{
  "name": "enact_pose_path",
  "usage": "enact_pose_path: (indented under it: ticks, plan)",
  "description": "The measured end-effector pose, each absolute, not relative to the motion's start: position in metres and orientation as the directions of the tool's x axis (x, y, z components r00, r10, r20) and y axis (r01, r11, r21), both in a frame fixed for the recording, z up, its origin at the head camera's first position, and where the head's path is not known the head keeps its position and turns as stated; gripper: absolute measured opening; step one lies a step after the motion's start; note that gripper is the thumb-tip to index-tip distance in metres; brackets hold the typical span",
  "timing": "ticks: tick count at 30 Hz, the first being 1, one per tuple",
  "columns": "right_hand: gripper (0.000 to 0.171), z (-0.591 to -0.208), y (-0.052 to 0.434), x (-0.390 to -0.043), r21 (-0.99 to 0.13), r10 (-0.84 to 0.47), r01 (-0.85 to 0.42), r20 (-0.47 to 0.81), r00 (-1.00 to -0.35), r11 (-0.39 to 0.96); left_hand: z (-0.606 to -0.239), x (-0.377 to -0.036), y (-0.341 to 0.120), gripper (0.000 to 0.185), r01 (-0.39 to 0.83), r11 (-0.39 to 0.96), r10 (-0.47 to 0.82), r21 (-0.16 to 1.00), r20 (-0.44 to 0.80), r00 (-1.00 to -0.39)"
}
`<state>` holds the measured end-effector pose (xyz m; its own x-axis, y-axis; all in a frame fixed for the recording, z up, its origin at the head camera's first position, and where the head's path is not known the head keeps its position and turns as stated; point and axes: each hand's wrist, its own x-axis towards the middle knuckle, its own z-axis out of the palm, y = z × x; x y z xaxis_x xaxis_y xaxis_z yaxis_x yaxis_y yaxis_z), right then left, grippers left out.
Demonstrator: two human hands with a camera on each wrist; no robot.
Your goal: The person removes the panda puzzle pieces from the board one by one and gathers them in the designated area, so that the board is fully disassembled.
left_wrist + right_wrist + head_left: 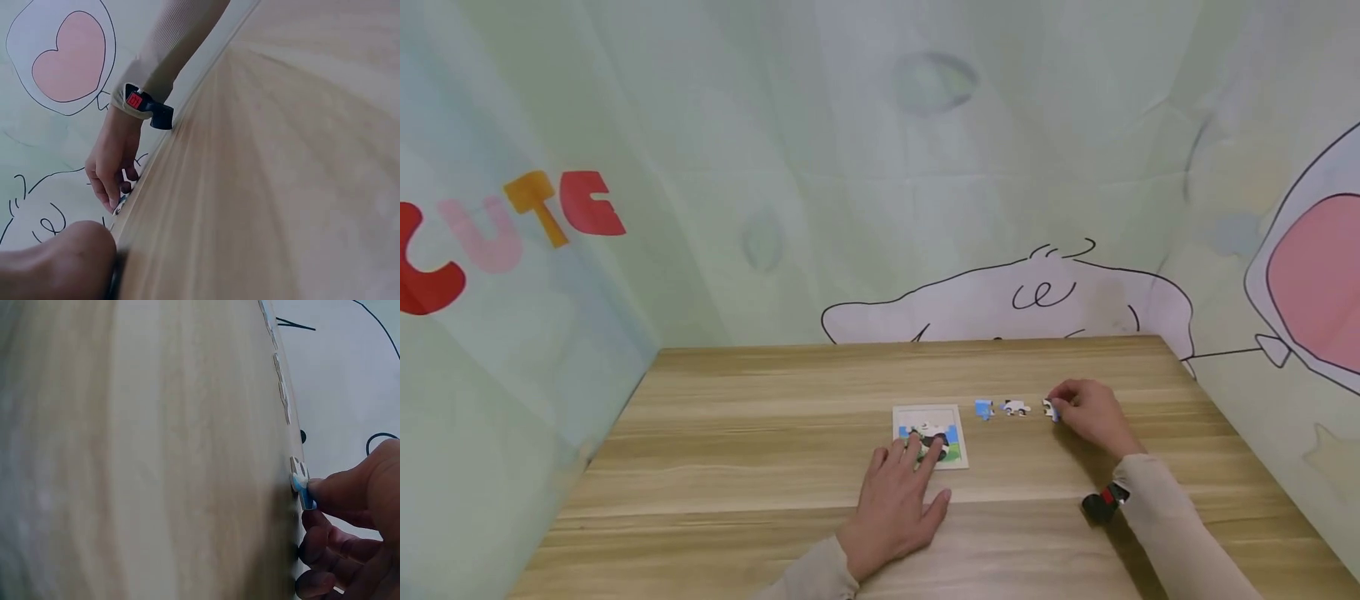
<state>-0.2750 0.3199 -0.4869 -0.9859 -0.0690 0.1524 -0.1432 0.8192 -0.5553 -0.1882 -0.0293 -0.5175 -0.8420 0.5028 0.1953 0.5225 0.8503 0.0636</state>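
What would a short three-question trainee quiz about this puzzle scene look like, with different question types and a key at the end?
1. True or false: the left hand lies with straight fingers on the puzzle board.
2. Multiple choice: what does the right hand pinch? A. a pen; B. a white and blue puzzle piece; C. a coin.
3. Fill in: between the puzzle board and the right hand, ____ loose pieces lie free on the wooden table, a blue piece and a white piece.

Key: 1 true; 2 B; 3 two.
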Motion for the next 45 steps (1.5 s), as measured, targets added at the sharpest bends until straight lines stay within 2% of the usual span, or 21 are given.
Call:
enact_pose_path:
  ticks: [9, 15, 20, 26, 33, 37, 45]
  plan:
    - [0.009, -0.492, 0.318, -0.277, -0.501, -0.094, -0.175, 0.183, -0.979, 0.847, -0.517, -0.180, -0.024, 0.072, 0.493, 0.869, 0.477, 0.040, 0.200, -0.856]
    - [0.010, -0.487, 0.300, -0.273, -0.545, -0.085, -0.189, 0.211, -0.974, 0.817, -0.517, -0.174, -0.021, 0.074, 0.483, 0.874, 0.463, 0.055, 0.211, -0.861]
    - [0.011, -0.480, 0.265, -0.270, -0.580, -0.144, -0.251, 0.224, -0.964, 0.775, -0.515, -0.170, -0.020, 0.076, 0.490, 0.871, 0.467, 0.048, 0.233, -0.853]
    - [0.016, -0.471, 0.211, -0.270, -0.630, -0.239, -0.277, 0.148, -0.960, 0.725, -0.514, -0.170, -0.018, 0.075, 0.507, 0.862, 0.490, -0.003, 0.261, -0.832]
    - [0.021, -0.473, 0.160, -0.269, -0.680, -0.378, -0.322, 0.071, -0.923, 0.659, -0.514, -0.168, -0.017, 0.071, 0.518, 0.854, 0.503, -0.042, 0.317, -0.804]
    - [0.024, -0.479, 0.144, -0.267, -0.688, -0.404, -0.326, 0.053, -0.913, 0.648, -0.515, -0.167, -0.016, 0.067, 0.521, 0.850, 0.511, -0.075, 0.356, -0.782]
    - [0.027, -0.485, 0.133, -0.268, -0.659, -0.369, -0.298, 0.034, -0.929, 0.691, -0.515, -0.166, -0.015, 0.067, 0.521, 0.847, 0.520, -0.103, 0.360, -0.774]
